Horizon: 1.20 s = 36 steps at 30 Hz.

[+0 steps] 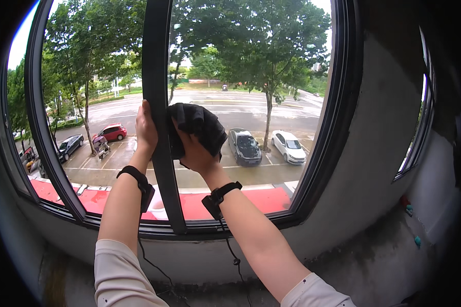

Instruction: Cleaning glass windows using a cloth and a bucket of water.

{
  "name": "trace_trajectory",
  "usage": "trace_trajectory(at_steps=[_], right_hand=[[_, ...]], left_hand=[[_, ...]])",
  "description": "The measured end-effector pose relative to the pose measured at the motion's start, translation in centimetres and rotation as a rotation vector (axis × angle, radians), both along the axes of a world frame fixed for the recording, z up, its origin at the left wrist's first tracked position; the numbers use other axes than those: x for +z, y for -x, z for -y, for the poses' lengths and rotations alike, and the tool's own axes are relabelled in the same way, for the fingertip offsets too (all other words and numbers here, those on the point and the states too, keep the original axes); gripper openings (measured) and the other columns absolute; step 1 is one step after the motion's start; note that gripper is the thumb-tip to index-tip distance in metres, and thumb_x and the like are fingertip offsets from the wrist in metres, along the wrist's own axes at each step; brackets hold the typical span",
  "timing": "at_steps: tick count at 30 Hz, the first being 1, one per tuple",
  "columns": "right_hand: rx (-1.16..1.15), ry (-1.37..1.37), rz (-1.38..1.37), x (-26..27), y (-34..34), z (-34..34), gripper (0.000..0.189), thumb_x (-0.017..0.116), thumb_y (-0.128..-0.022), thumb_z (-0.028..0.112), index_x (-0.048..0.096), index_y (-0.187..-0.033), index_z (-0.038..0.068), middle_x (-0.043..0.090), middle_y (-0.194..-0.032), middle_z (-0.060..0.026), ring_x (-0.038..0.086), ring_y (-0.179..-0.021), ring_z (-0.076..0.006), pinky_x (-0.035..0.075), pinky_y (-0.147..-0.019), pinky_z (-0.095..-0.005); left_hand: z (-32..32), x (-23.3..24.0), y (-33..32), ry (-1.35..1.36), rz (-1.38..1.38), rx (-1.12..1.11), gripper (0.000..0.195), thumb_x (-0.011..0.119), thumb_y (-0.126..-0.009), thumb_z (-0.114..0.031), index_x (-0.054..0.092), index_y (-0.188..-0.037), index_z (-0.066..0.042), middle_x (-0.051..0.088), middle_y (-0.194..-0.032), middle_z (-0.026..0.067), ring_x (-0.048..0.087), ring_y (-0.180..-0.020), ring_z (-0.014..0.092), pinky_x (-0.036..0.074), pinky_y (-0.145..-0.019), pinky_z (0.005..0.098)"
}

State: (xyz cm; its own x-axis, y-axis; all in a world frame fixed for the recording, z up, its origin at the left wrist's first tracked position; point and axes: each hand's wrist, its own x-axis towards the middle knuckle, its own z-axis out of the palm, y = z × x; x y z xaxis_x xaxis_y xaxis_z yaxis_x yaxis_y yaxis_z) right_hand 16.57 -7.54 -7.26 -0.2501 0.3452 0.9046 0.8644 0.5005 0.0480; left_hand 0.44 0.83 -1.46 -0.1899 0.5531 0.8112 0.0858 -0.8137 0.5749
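Observation:
My right hand (199, 155) is closed on a bunched black cloth (201, 122), which lies against the right window pane (215, 184) beside the upright frame bar. At the left side of that dark window frame bar (162, 153), my left hand (146, 128) rests with its thumb pointing up; most of its fingers are hidden, so its grip is unclear. Both wrists wear black straps with small devices, the left one (140, 184) and the right one (217, 197), with thin cables hanging down.
Below the panes runs the window's bottom track (130, 230). A plastered wall (380, 115) and a second window (418, 134) stand to the right. Small red and teal objects (407, 207) lie low at the right. Outside are trees, a road and parked cars.

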Motion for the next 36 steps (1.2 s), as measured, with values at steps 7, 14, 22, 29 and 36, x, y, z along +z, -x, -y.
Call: trace_trajectory(at_steps=[7,14,22,29,36], right_hand=[[-0.202,-0.02,0.068,-2.5,-7.4,4.0,0.097,0.079,-0.07,0.022,0.038,-0.158,0.029,0.039,-0.154,-0.022,0.036,-0.142,-0.0469,0.028,-0.119,-0.0544],[-0.246,-0.24,-0.067,4.5,-14.8,5.7,0.086,0.063,-0.084,0.017,0.026,-0.16,0.008,0.04,-0.152,-0.028,0.035,-0.142,-0.0496,0.028,-0.118,-0.0541],[-0.565,-0.547,-0.127,15.7,-26.8,6.4,0.087,0.059,-0.085,0.023,0.02,-0.162,0.016,0.031,-0.163,-0.0196,0.035,-0.144,-0.0442,0.032,-0.114,-0.0548],[-0.925,-0.727,-0.305,28.1,-27.4,2.0,0.075,0.044,-0.097,0.054,0.026,-0.161,0.021,0.027,-0.167,-0.0061,0.031,-0.149,-0.0318,0.023,-0.12,-0.0552],[-0.612,-0.697,0.045,31.4,-9.7,-1.0,0.074,0.053,-0.091,0.052,0.031,-0.158,0.03,0.042,-0.159,-0.0025,0.057,-0.126,-0.0396,0.03,-0.114,-0.0589]], left_hand=[[0.0,-0.1,-0.2,0.013,0.007,0.065,0.091,0.021,-0.099,-0.076,0.059,-0.108,0.006,0.062,-0.092,0.0211,0.058,-0.092,0.034,0.043,-0.089,0.0405],[-0.1,0.0,-0.2,0.052,0.002,0.081,0.087,0.023,-0.098,-0.079,0.055,-0.099,0.003,0.053,-0.082,0.0205,0.051,-0.082,0.035,0.042,-0.083,0.0412],[1.3,-0.1,-0.1,0.085,0.036,0.046,0.082,0.033,-0.096,-0.078,0.053,-0.093,0.001,0.056,-0.078,0.0223,0.055,-0.077,0.039,0.044,-0.076,0.0448],[1.7,0.0,0.1,0.097,0.047,-0.031,0.079,0.038,-0.096,-0.077,0.054,-0.096,0.001,0.059,-0.077,0.0232,0.059,-0.077,0.039,0.045,-0.073,0.0442],[1.7,-0.1,0.2,0.091,0.017,0.02,0.081,0.034,-0.096,-0.079,0.051,-0.092,0.001,0.057,-0.076,0.0231,0.056,-0.075,0.04,0.044,-0.074,0.0451]])
